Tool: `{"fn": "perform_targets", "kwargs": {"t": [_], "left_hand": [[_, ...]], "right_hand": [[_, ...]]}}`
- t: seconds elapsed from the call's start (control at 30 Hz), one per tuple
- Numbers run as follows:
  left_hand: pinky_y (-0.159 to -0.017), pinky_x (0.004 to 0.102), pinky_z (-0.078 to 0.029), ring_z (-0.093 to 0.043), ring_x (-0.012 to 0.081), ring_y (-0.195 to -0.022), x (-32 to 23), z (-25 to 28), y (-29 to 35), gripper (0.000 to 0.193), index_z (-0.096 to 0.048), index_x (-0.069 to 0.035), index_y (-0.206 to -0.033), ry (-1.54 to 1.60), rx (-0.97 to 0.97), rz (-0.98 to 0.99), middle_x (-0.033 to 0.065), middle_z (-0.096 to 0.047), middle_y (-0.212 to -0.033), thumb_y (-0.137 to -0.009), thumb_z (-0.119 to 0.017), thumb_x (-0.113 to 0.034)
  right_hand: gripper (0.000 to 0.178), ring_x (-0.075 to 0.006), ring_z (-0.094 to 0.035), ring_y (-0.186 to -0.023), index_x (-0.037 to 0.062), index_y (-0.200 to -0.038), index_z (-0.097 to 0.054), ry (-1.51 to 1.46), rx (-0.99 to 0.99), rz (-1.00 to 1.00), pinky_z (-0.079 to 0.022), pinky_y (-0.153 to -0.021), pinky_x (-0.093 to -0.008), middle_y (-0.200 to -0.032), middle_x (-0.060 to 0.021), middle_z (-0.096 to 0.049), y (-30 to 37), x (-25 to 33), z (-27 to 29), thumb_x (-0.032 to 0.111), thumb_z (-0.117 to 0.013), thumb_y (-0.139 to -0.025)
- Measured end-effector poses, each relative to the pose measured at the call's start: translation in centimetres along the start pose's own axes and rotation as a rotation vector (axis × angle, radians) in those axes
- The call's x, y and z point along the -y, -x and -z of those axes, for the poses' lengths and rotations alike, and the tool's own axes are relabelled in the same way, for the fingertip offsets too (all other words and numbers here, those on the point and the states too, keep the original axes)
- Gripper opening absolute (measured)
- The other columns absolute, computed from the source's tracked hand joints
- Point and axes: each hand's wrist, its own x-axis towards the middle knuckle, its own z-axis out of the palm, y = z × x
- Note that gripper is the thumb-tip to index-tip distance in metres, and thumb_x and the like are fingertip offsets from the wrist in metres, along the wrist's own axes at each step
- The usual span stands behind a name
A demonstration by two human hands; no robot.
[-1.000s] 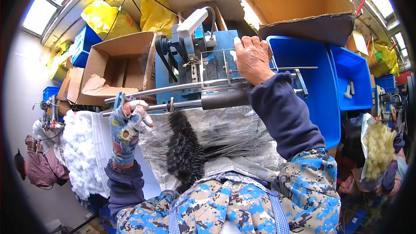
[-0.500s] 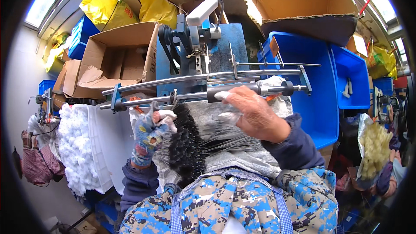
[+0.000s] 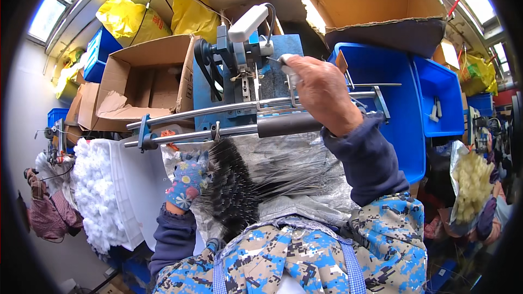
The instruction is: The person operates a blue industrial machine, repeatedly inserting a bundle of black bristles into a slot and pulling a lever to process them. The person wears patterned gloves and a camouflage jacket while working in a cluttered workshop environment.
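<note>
My right hand (image 3: 322, 93), bare apart from white wraps on its fingertips, reaches over the rails to the right side of a small bench machine (image 3: 248, 57). Its thumb and fingertips are pinched together; whatever they hold is too small to make out. In a flowered blue glove, my left hand (image 3: 187, 181) is at the left edge of a pile of thin black-bristled wire brushes (image 3: 231, 185). Its fingertips are hidden. Bare wire stems (image 3: 297, 175) run rightward from the bristles over a silvery sheet (image 3: 267, 152) on my lap.
Two metal rails (image 3: 218, 110) with a dark sleeve (image 3: 289, 124) cross in front of me. A cardboard box (image 3: 144, 84) and a white bin of white tufts (image 3: 101, 190) lie left. Blue bins (image 3: 406, 158) stand right, below a large carton (image 3: 376, 27). Other people work at both sides.
My right hand has moved up and away from the dark sleeve, over the rails to the machine. My left hand has dropped slightly and turned, hiding its fingertips.
</note>
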Motion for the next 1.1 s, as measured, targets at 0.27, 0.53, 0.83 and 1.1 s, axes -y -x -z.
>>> {"fn": "perform_targets", "kwargs": {"t": [0.27,0.53,0.83,1.1], "left_hand": [[-0.077,0.0434,-0.044,-0.055,0.0377,-0.092,-0.6,1.0,0.1,0.027,-0.066,-0.008,-0.098,0.135,0.055,0.118,0.0162,-0.061,-0.089,-0.071,-0.064,-0.012],[-0.08,0.0445,-0.045,-0.056,0.0365,-0.095,-1.5,0.7,-0.1,0.035,-0.061,-0.006,-0.104,0.3,0.04,0.18,0.0182,-0.059,-0.102,-0.075,-0.067,-0.025],[-0.088,0.042,-0.044,-0.056,0.0364,-0.096,0.2,-1.2,-0.2,0.042,-0.06,-0.004,-0.108,0.127,-0.016,0.078,0.0187,-0.06,-0.102,-0.073,-0.069,-0.024],[-0.087,0.0431,-0.043,-0.055,0.0362,-0.097,-1.3,0.0,-0.4,0.038,-0.061,-0.005,-0.105,0.157,-0.032,0.059,0.0184,-0.06,-0.099,-0.072,-0.069,-0.02]], "right_hand": [[0.014,-0.0307,-0.058,-0.086,0.0072,-0.086,-0.063,0.4,0.285,-0.14,-0.045,-0.069,-0.0433,-0.093,-0.0157,-0.055,-2.2,-3.9,-7.9,0.011,-0.054,-0.076],[0.013,-0.0288,-0.06,-0.085,0.008,-0.087,-0.062,0.422,0.271,-0.126,-0.045,-0.071,-0.042,-0.093,-0.0134,-0.057,-1.9,-3.9,-8.4,0.011,-0.054,-0.077],[0.014,-0.0298,-0.059,-0.084,0.0079,-0.087,-0.061,0.345,0.255,-0.091,-0.043,-0.071,-0.0426,-0.092,-0.0134,-0.058,-1.8,-4.4,-8.7,0.011,-0.052,-0.077],[0.012,-0.0301,-0.057,-0.088,0.008,-0.086,-0.06,0.331,0.226,-0.129,-0.042,-0.074,-0.0444,-0.092,-0.0125,-0.059,-1.4,-4.2,-8.4,0.012,-0.051,-0.078]]}}
